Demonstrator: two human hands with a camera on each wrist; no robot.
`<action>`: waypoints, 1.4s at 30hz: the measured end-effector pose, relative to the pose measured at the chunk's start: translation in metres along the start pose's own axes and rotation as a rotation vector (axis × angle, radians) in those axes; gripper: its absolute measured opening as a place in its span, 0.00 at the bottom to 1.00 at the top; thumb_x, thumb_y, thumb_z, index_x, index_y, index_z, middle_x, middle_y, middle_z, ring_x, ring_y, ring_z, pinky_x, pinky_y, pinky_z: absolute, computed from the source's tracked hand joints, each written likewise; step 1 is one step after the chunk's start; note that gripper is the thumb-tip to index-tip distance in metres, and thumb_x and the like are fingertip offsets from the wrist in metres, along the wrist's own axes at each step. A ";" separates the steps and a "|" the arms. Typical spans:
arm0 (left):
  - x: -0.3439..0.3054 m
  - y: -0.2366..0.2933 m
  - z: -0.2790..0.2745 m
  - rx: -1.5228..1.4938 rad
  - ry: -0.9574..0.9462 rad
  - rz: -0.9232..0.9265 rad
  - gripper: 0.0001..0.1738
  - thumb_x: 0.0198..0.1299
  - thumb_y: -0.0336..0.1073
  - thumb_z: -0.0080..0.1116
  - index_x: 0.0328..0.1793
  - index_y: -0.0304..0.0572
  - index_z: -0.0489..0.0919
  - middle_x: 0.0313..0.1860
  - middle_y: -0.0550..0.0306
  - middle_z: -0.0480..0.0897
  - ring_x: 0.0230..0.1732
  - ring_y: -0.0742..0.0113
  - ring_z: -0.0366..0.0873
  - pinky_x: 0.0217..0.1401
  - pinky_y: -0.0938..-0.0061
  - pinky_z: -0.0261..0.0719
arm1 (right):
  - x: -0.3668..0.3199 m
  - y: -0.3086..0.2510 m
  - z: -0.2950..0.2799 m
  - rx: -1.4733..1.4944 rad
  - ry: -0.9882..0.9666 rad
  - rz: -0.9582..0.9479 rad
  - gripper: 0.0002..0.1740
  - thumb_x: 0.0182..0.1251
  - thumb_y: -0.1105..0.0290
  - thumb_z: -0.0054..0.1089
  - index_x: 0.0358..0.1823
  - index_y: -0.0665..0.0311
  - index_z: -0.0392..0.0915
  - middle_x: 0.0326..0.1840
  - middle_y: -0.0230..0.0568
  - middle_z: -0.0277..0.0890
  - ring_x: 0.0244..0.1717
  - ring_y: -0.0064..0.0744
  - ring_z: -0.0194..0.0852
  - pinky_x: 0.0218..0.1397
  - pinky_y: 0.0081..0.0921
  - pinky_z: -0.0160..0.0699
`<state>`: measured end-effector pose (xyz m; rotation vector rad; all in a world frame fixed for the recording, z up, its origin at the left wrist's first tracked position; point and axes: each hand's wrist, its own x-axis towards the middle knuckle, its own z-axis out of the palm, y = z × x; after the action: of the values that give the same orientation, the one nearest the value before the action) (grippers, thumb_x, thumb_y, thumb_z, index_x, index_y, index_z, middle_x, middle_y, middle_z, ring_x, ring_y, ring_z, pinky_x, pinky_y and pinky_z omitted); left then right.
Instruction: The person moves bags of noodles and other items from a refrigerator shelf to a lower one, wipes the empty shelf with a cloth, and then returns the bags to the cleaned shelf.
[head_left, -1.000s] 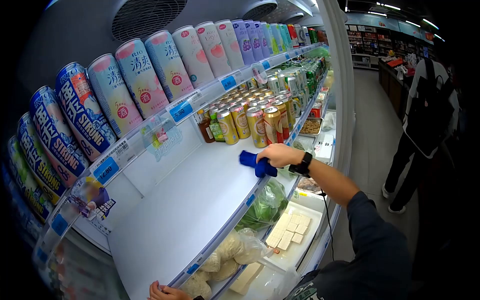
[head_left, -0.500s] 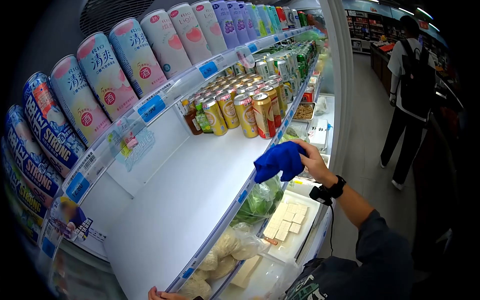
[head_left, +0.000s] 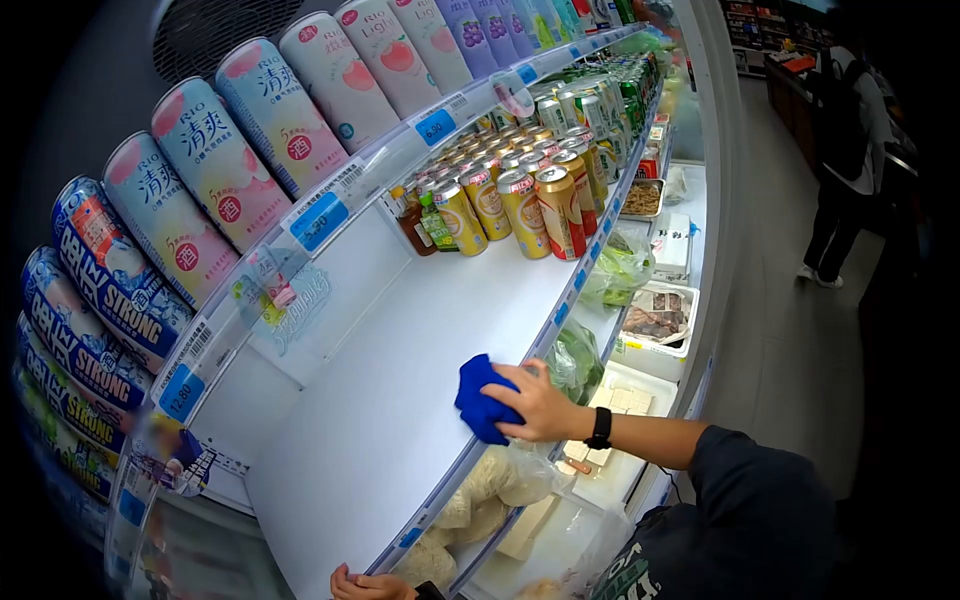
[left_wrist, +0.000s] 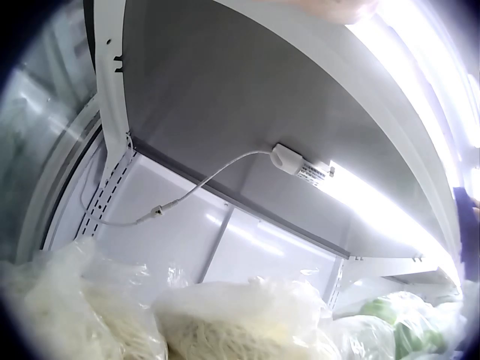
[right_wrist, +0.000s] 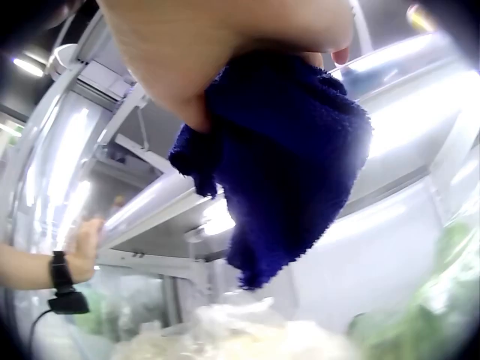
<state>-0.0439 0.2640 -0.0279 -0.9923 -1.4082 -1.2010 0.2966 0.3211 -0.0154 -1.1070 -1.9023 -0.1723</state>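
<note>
My right hand (head_left: 545, 405) grips a blue cloth (head_left: 482, 398) at the front edge of a white shelf (head_left: 380, 370). In the right wrist view the bunched cloth (right_wrist: 289, 165) hangs below the thumb and fingers, its fuzzy edges showing. At the bottom of the head view, my left hand (head_left: 370, 584) rests on the shelf's front edge nearer to me. The right wrist view catches that left hand (right_wrist: 85, 247) with extended fingers against the edge. Only a sliver of it shows at the top of the left wrist view.
Yellow and red cans (head_left: 520, 215) and small bottles (head_left: 415, 220) stand at the shelf's far end. A higher shelf holds tall cans (head_left: 220, 160). Below are bagged noodles (left_wrist: 232, 322), bagged greens (head_left: 575, 365) and tofu (head_left: 630, 400). A person with a backpack (head_left: 850, 120) is in the aisle.
The right hand lifted the cloth from near the cans out over the front edge, then brought it back onto the shelf closer to me. The left hand stays at the edge.
</note>
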 end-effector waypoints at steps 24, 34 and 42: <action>0.000 0.001 -0.003 -0.013 -0.021 -0.021 0.24 0.68 0.49 0.33 0.30 0.50 0.79 0.31 0.60 0.79 0.35 0.56 0.72 0.45 0.60 0.62 | 0.007 0.168 -0.093 -0.479 0.199 0.213 0.29 0.38 0.80 0.58 0.49 0.58 0.72 0.53 0.44 0.69 0.57 0.43 0.64 0.58 0.41 0.53; -0.002 0.008 -0.005 0.083 0.012 0.007 0.25 0.69 0.48 0.31 0.35 0.43 0.79 0.35 0.54 0.79 0.39 0.54 0.72 0.46 0.60 0.64 | 0.025 0.019 -0.045 -0.139 -0.128 -0.139 0.27 0.36 0.70 0.62 0.46 0.56 0.74 0.36 0.39 0.66 0.40 0.40 0.68 0.46 0.34 0.62; -0.017 -0.027 0.002 -0.054 -0.230 -0.059 0.13 0.56 0.37 0.40 0.33 0.41 0.76 0.34 0.56 0.77 0.39 0.56 0.70 0.51 0.59 0.60 | 0.017 -0.151 0.073 0.076 0.021 -0.252 0.21 0.51 0.69 0.54 0.49 0.62 0.72 0.39 0.39 0.66 0.45 0.37 0.65 0.52 0.35 0.64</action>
<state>-0.0672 0.2621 -0.0488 -1.1631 -1.6006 -1.2023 0.1334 0.2797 -0.0010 -0.8102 -2.0089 -0.2485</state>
